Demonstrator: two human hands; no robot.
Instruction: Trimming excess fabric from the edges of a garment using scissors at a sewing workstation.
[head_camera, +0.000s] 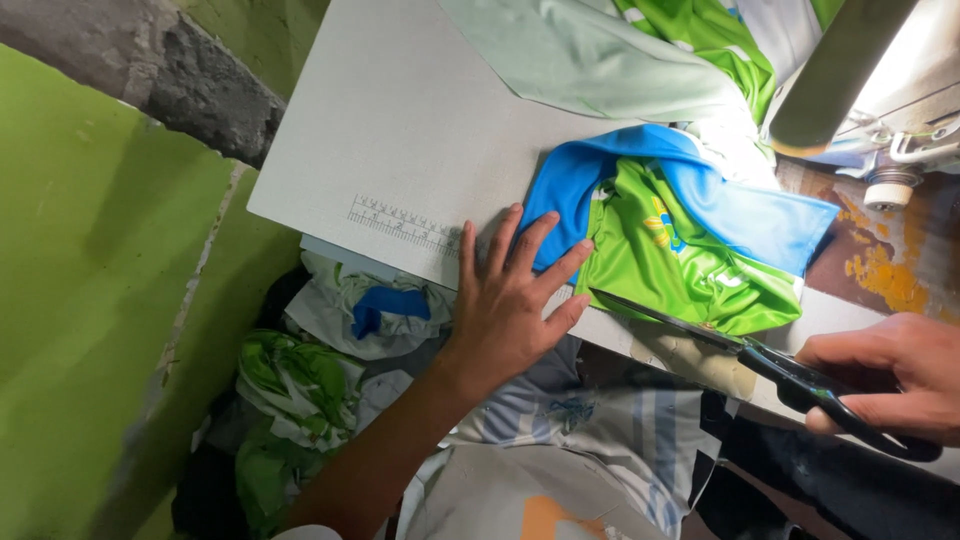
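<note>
Big grey counter (400, 130) takes up most of the view, sewing machine (880, 70) at the far right. A bunched green and blue cloth (690, 240) sits near the counter's front edge. Left hand (505, 300) lies flat beside it, fingers (545, 240) spread open, tips on the blue part. Right hand (895, 370) is closed around black scissors (760, 360), blades touching the cloth's green edge.

Left hand (505, 300) splayed flat — right hand (890, 375) clenched
</note>
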